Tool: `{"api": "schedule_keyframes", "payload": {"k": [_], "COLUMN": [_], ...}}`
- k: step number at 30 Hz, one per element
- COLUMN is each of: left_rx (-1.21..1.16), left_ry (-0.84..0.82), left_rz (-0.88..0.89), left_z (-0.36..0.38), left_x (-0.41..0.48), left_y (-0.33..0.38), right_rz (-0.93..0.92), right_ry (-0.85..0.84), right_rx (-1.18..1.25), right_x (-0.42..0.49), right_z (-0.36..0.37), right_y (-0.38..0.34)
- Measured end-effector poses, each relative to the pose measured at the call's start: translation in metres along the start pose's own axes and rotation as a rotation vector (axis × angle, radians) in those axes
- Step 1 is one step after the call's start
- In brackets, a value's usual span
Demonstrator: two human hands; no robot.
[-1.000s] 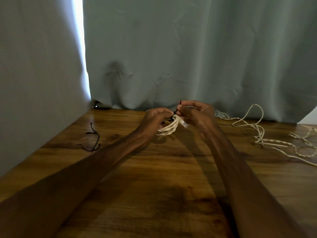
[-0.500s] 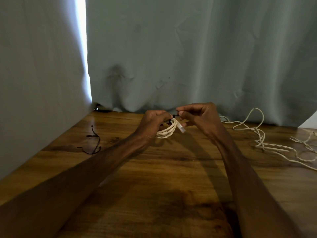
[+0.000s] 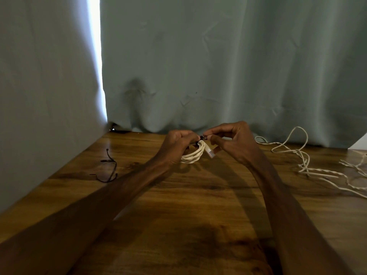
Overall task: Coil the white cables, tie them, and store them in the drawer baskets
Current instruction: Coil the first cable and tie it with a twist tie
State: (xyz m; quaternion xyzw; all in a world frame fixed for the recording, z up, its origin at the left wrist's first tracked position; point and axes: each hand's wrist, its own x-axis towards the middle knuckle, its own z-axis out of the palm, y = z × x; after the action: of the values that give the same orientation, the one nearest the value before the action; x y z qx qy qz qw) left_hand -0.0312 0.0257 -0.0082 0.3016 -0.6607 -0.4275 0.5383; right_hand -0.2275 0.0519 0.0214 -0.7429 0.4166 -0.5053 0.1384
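Note:
A small coil of white cable hangs between my hands above the far middle of the wooden table. My left hand grips the coil from the left. My right hand pinches a thin black tie wrapped around the top of the coil, with a white plug end sticking out below. Loose, tangled white cables lie on the table at the right. No drawer or basket is in view.
Spare black ties lie on the table at the left, close to the grey cloth wall. A grey-green curtain closes off the back edge of the table, with a bright gap at its left seam.
My right hand has shifted slightly right and opened its lower fingers while pinching the black tie at the coil's top. The left hand keeps its hold on the coil.

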Motion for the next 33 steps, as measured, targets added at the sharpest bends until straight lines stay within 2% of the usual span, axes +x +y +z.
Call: {"api": "schedule_keyframes", "payload": {"k": [21,27,33], "left_rx": [-0.023,-0.035,-0.006], "left_ry": [-0.036,-0.012,-0.055], "left_rz": [0.036,0.021,-0.003], "left_z": [0.0015,-0.0001,0.0006], "left_x": [-0.0021,-0.001,0.0002], "left_y": [0.0,-0.0028,-0.002], "right_rz": [-0.058,-0.064,-0.091], "right_ry": [-0.023,-0.043,-0.046], "right_rx": [-0.124,-0.133,-0.136], "right_x": [0.0014,0.0019,0.0024], "right_z": [-0.0017,-0.0019,-0.001], "right_y": [0.0026,0.0046,0.0048]}}
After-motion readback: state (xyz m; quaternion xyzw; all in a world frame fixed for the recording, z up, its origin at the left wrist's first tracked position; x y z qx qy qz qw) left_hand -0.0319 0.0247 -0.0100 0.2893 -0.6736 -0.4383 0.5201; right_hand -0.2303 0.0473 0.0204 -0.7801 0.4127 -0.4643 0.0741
